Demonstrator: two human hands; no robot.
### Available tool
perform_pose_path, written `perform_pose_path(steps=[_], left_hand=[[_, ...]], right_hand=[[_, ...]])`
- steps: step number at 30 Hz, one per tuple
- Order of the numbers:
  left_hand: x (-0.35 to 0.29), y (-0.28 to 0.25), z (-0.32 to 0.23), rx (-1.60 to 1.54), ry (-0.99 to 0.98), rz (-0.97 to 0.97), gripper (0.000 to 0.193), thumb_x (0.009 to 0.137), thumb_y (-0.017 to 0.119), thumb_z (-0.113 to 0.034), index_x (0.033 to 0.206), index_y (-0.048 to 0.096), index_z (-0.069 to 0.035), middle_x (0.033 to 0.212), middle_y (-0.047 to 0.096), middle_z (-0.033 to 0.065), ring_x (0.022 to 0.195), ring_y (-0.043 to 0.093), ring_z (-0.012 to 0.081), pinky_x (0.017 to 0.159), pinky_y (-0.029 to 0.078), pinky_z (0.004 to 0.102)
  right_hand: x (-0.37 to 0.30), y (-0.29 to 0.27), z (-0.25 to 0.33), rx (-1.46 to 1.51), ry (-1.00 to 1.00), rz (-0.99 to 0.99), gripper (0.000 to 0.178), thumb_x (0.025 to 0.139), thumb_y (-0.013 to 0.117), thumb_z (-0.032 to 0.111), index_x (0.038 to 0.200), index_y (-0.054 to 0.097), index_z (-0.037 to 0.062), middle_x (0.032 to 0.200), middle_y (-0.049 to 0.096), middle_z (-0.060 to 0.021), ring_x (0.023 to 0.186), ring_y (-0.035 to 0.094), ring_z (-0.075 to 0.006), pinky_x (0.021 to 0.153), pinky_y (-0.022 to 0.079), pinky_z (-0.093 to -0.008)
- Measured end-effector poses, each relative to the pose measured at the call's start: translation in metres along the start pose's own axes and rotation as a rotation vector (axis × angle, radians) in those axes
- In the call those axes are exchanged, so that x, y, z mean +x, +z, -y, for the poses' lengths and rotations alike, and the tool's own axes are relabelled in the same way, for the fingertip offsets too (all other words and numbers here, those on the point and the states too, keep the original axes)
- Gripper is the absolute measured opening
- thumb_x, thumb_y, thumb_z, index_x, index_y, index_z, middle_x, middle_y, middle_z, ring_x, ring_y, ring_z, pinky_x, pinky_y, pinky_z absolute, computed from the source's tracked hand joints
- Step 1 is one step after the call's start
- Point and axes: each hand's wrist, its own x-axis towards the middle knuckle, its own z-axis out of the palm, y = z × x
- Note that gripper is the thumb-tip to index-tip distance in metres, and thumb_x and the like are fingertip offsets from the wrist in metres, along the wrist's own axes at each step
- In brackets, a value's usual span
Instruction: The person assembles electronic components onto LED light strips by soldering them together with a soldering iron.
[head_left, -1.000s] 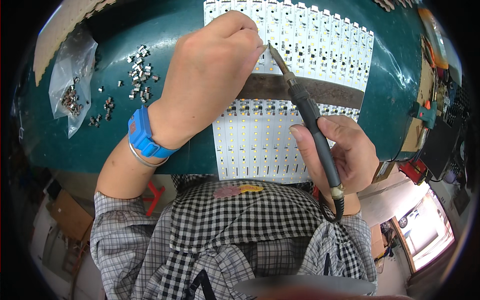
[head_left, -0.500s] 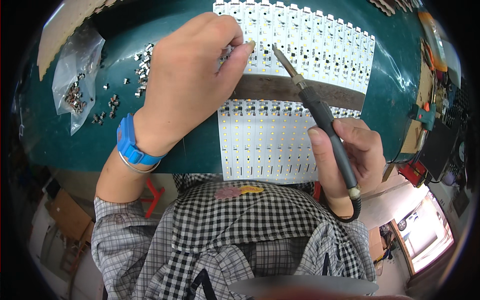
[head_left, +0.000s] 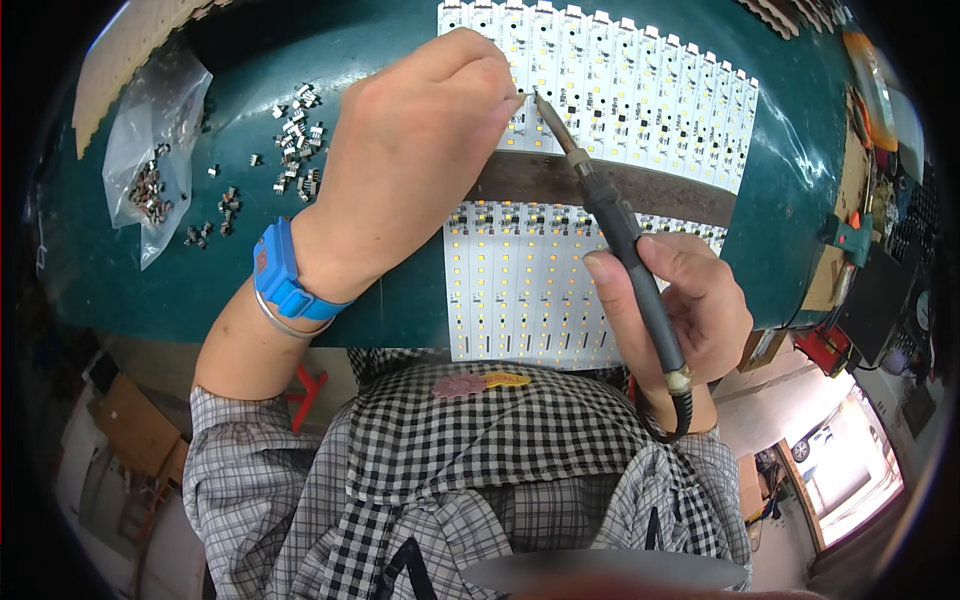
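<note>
My right hand (head_left: 680,300) grips a soldering iron (head_left: 612,205) by its dark handle, thumb along the near side. The metal tip slants up and left onto, or just over, one of the white LED circuit strips (head_left: 625,75). My left hand (head_left: 430,150) is pinched closed beside that tip. Something thin seems to stick out from its fingertips toward the iron, too small to make out. The strips stand side by side in a fanned panel, dotted with yellow LEDs and black chips. A dark flat bar (head_left: 690,190) lies across the panel.
Left on the green table (head_left: 390,300) are loose small components (head_left: 297,145), smaller clusters (head_left: 229,207) and a clear plastic bag (head_left: 150,190) with parts inside. A teal-handled tool (head_left: 850,236) lies at the right edge. The iron's black cable (head_left: 680,415) loops below my right hand.
Both hands have come closer together: my left moved right, and my right moved left with the soldering iron. Its tip is now close to my left fingertips. The strip panel shifted slightly right.
</note>
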Motion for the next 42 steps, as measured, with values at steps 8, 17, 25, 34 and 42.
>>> perform_pose_path(steps=[8,17,25,34,42], left_hand=[[-0.002,0.0,0.002,0.072,0.03,0.023,0.01,0.077,0.073,-0.001,0.085,0.067,-0.003,0.088,0.068,0.005,0.069,0.065,0.0192,0.059,0.051,0.0273],[-0.004,-0.034,0.005,-0.033,-0.056,-0.043,0.008,0.081,0.075,-0.002,0.087,0.07,-0.001,0.07,0.064,0.0043,0.063,0.059,0.0089,0.059,0.048,0.0213],[-0.004,-0.024,0.002,-0.059,-0.055,-0.073,0.011,0.081,0.072,0.0,0.085,0.062,-0.001,0.073,0.059,0.0029,0.057,0.05,0.0081,0.051,0.04,0.0211],[-0.01,-0.017,0.004,-0.013,-0.014,-0.076,0.012,0.079,0.07,0.002,0.087,0.063,-0.004,0.085,0.066,0.0026,0.052,0.046,0.0074,0.047,0.038,0.0221],[-0.011,-0.012,0.007,-0.051,-0.025,-0.109,0.01,0.08,0.071,0.0,0.086,0.065,-0.005,0.092,0.071,0.0033,0.053,0.049,0.0059,0.047,0.04,0.0209]], right_hand=[[0.005,0.0,0.002,-0.066,-0.121,0.095,0.036,0.069,0.085,0.0,0.093,0.057,-0.0034,0.077,0.066,-0.0168,0.067,0.067,-0.0224,0.054,0.054,-0.0283],[0.002,-0.015,0.007,0.095,0.122,-0.091,0.035,0.071,0.086,0.004,0.091,0.057,-0.001,0.079,0.069,-0.0163,0.068,0.068,-0.0179,0.054,0.053,-0.0261],[0.003,-0.008,0.01,0.06,0.098,-0.029,0.034,0.071,0.085,0.004,0.09,0.057,-0.0009,0.075,0.068,-0.0167,0.066,0.069,-0.0198,0.052,0.052,-0.0263],[0.003,-0.011,0.013,0.018,0.167,-0.061,0.034,0.071,0.086,0.004,0.088,0.057,-0.0022,0.078,0.069,-0.0168,0.067,0.069,-0.0205,0.053,0.053,-0.0268],[0.006,0.0,0.011,-0.009,0.035,0.0,0.036,0.068,0.088,0.006,0.087,0.059,-0.0022,0.074,0.068,-0.0165,0.065,0.07,-0.023,0.055,0.056,-0.0285]])
